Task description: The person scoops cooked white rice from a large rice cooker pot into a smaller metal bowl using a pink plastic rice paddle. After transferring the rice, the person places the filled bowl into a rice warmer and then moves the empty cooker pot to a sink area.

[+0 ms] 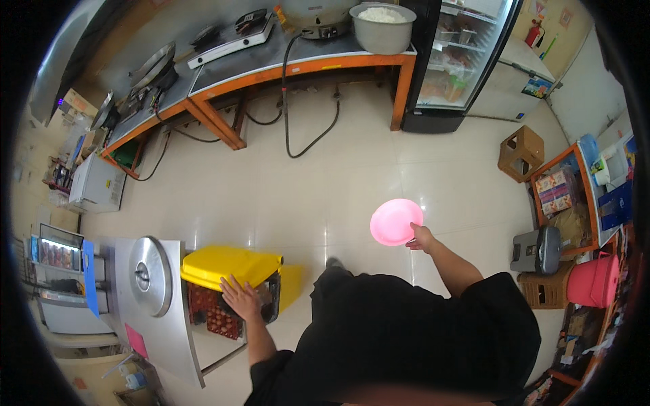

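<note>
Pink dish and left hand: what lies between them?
From the pink dish to the left hand, the head view shows pale floor, a shoe tip, then the yellow bin.

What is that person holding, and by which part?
The right hand holds a pink dish by its lower-right rim. The left hand touches the yellow lid; a grip there is unclear.

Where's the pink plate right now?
Head view, just right of centre: the pink plate is in the person's right hand, held out over the tiled floor.
</note>
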`<state>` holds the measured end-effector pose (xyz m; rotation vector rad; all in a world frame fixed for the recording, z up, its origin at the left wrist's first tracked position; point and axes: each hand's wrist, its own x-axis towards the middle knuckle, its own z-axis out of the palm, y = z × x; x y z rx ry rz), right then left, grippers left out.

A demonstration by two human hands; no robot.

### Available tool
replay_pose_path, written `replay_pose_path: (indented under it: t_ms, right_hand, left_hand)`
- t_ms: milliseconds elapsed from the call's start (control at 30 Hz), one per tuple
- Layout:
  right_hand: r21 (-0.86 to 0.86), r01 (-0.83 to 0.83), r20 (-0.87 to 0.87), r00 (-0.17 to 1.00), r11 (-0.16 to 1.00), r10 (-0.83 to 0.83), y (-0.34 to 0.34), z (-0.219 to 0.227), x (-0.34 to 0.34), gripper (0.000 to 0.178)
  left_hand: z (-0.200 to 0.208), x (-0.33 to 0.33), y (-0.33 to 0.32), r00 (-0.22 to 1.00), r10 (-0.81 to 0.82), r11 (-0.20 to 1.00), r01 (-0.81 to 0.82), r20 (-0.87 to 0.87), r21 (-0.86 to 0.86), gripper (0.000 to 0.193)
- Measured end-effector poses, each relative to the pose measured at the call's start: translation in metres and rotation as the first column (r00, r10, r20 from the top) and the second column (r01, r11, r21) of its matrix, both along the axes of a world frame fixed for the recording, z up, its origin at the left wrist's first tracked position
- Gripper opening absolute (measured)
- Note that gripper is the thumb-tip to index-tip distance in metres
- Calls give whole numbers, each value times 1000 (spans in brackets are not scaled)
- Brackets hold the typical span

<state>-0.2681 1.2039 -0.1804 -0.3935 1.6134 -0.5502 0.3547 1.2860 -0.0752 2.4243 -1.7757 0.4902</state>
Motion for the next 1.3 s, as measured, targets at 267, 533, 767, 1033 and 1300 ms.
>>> replay_pose_path:
  t_ms: [267, 533, 767, 1033, 1300]
  right_hand:
    - [-56, 105, 146, 985, 993, -96, -108, -8, -23, 77]
    - [-374, 372, -117, 890, 850, -441, -260, 80, -114, 59]
    - [-937, -116, -323, 643, 328, -695, -499, 290, -251, 43]
    - [-723, -587, -690, 597, 364, -409, -769, 385, -325, 30]
    - [-742, -664, -648, 677, 89, -348, -939, 339, -315, 26]
  left_hand:
    - [-39, -48, -38, 827, 562, 674, -452, -9, 584, 60]
    - [-151, -99, -312, 858, 327, 424, 242, -397, 873, 64]
    - [-3, -245, -644, 527, -258, 864, 501, -810, 51, 53]
    - [-42, -292, -729, 630, -93, 909, 371, -771, 193, 53]
    - [-139, -272, -611, 744, 462, 494, 235, -482, 837, 54]
